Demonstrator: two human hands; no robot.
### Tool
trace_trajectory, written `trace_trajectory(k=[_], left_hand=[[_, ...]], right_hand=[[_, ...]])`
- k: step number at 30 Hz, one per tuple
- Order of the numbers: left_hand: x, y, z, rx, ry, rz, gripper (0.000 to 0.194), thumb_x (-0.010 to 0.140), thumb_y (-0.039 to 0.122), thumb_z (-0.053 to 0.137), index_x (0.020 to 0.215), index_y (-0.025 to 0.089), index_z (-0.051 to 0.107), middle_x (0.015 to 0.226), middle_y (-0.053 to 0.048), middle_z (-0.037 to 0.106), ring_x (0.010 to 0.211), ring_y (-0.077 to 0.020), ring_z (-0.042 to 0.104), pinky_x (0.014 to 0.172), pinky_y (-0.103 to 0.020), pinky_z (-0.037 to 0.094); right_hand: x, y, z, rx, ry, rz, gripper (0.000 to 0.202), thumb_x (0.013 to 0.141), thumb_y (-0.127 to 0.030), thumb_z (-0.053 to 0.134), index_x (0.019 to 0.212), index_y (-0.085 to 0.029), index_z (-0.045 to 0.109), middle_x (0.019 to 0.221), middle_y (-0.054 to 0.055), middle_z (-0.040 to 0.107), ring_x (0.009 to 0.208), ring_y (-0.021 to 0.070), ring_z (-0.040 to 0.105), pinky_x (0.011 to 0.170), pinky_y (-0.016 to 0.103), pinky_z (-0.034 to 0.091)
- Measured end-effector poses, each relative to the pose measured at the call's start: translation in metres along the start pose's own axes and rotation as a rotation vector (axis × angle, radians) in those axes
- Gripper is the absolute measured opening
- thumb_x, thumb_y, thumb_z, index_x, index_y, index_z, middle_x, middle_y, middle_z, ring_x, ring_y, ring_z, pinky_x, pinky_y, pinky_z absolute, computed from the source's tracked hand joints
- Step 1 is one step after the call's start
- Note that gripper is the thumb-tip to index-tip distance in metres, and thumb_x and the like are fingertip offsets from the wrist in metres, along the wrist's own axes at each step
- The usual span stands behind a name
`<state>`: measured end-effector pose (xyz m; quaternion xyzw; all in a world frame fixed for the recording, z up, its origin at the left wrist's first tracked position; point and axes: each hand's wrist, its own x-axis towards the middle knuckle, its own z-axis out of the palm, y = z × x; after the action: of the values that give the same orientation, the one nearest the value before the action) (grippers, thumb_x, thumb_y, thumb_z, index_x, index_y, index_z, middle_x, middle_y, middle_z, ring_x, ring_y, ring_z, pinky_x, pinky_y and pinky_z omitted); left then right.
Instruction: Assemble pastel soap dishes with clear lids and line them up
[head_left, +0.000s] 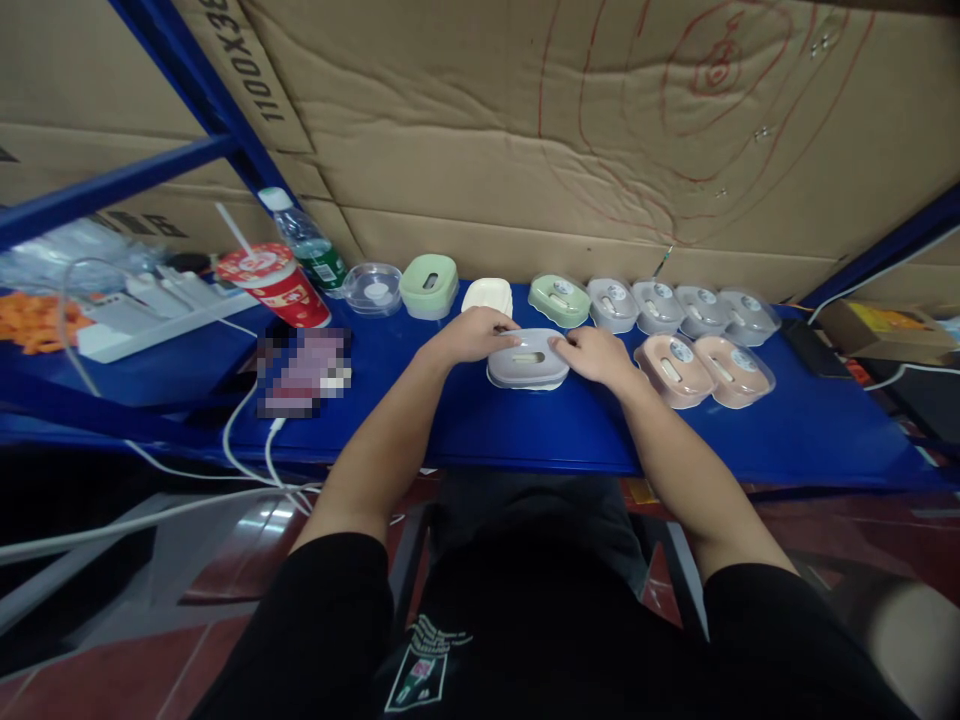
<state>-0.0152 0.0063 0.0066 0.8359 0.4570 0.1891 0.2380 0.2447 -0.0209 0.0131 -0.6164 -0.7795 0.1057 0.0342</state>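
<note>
A pale grey-purple oval box (529, 372) with a slotted lid rests on the blue table in front of me. My left hand (478, 336) grips its left end, thumb on top of the lid. At the right end, my right hand (598, 354) holds it the same way, thumb pressed on the lid. Just behind the left hand is a cream-coloured stack of lids or cards (489, 294). A green box under a clear cover (559, 298) stands behind the right hand. The undersides of my fingers are partly hidden.
Several grey covered boxes (658, 305) line the back right, with two pink ones (677, 370) before them. Left stand an open-topped green box (430, 287), clear covers (373, 290), a bottle (311, 245), a red cup (281, 285) and a power strip (165, 320). Cardboard (450, 130) walls the back.
</note>
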Motion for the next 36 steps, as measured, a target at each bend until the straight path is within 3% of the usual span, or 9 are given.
trace_trajectory(k=[9,19,22,24,26,28,30,33,36], left_hand=[[0.01,-0.013,0.014,0.266,-0.036,-0.018,0.041,0.103,0.043,0.059,0.131,0.024,0.083,0.13,-0.013,0.079,0.123,-0.0295,0.071,0.108,-0.04,0.051],[0.012,-0.013,0.021,0.288,-0.025,-0.009,0.039,0.104,0.039,0.054,0.118,0.024,0.087,0.12,-0.014,0.08,0.117,-0.0293,0.072,0.102,-0.04,0.053],[0.01,-0.007,0.017,0.3,-0.008,-0.022,0.038,0.104,0.042,0.057,0.12,0.024,0.086,0.124,-0.013,0.079,0.122,-0.0285,0.07,0.104,-0.038,0.052],[0.005,-0.005,0.006,0.287,0.076,-0.037,0.037,0.104,0.043,0.06,0.121,0.023,0.085,0.128,-0.012,0.078,0.124,-0.0287,0.069,0.107,-0.038,0.051],[-0.003,-0.008,-0.013,0.281,0.284,-0.118,0.038,0.105,0.043,0.058,0.123,0.022,0.083,0.133,-0.012,0.076,0.127,-0.0299,0.067,0.112,-0.04,0.049],[-0.016,-0.019,-0.034,0.305,0.557,-0.311,0.04,0.108,0.041,0.051,0.127,0.022,0.081,0.137,-0.014,0.073,0.13,-0.0318,0.065,0.115,-0.042,0.048],[-0.03,-0.036,-0.054,0.344,0.717,-0.546,0.042,0.107,0.036,0.049,0.135,0.021,0.077,0.144,-0.017,0.067,0.134,-0.0349,0.064,0.115,-0.045,0.049],[-0.047,-0.065,-0.072,0.319,0.65,-0.852,0.046,0.098,0.028,0.06,0.141,0.018,0.074,0.154,-0.022,0.058,0.129,-0.0403,0.068,0.109,-0.05,0.054],[-0.052,-0.085,-0.077,0.264,0.51,-0.983,0.041,0.091,0.024,0.07,0.13,0.017,0.079,0.153,-0.023,0.062,0.128,-0.0397,0.069,0.109,-0.05,0.055]], right_hand=[[0.003,-0.003,0.01,-0.065,-0.078,-0.025,0.064,0.112,-0.058,0.035,0.114,-0.019,0.085,0.127,0.019,0.082,0.122,0.039,0.075,0.091,0.043,0.057],[0.012,0.003,0.017,-0.039,-0.108,-0.013,0.071,0.111,-0.066,0.031,0.115,-0.021,0.086,0.13,0.017,0.082,0.124,0.0393,0.075,0.091,0.043,0.057],[0.012,0.004,0.018,-0.025,-0.108,-0.024,0.073,0.111,-0.068,0.03,0.112,-0.022,0.086,0.128,0.017,0.082,0.123,0.0396,0.075,0.09,0.043,0.057],[0.013,0.005,0.019,-0.013,-0.109,-0.024,0.075,0.111,-0.071,0.029,0.111,-0.022,0.086,0.126,0.017,0.083,0.121,0.0396,0.076,0.089,0.043,0.057],[0.013,0.006,0.019,-0.005,-0.11,-0.022,0.079,0.11,-0.075,0.027,0.109,-0.022,0.086,0.123,0.017,0.083,0.119,0.0394,0.077,0.088,0.043,0.057],[0.013,0.007,0.019,0.001,-0.107,-0.022,0.085,0.108,-0.08,0.024,0.108,-0.022,0.086,0.121,0.017,0.083,0.118,0.039,0.077,0.087,0.042,0.057],[0.013,0.007,0.02,0.011,-0.105,-0.026,0.09,0.106,-0.084,0.021,0.107,-0.022,0.085,0.119,0.017,0.084,0.117,0.0389,0.077,0.086,0.042,0.057],[0.013,0.008,0.019,0.024,-0.11,-0.038,0.094,0.104,-0.088,0.019,0.104,-0.022,0.085,0.117,0.017,0.084,0.115,0.0388,0.077,0.085,0.041,0.056],[0.012,0.007,0.018,0.021,-0.107,-0.046,0.093,0.104,-0.088,0.019,0.1,-0.022,0.084,0.113,0.016,0.085,0.113,0.0381,0.078,0.082,0.04,0.055]])
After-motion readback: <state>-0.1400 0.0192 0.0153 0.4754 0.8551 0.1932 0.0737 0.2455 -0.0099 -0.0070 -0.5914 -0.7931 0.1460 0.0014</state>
